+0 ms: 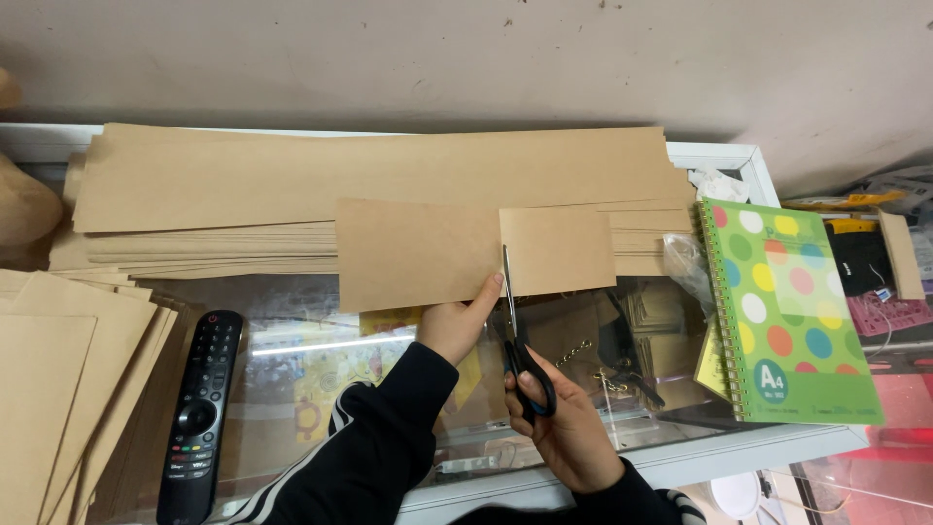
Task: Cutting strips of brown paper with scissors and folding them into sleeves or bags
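A: Head view, left hand [455,326]?
B: Pinches the brown paper strip [418,253] above the glass counter [292,360].
A: Right hand [569,428]?
B: Fingers closed through the scissors [515,331] handles (blades partway through the strip); paper stack [292,185] behind.

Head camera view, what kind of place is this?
Probably a small shop counter: a glass display case with goods inside, stacked brown paper sheets, and a spiral notebook beside it.

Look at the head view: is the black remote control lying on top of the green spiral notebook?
No; the remote control lies on the glass counter at the left, far from the green notebook at the right.
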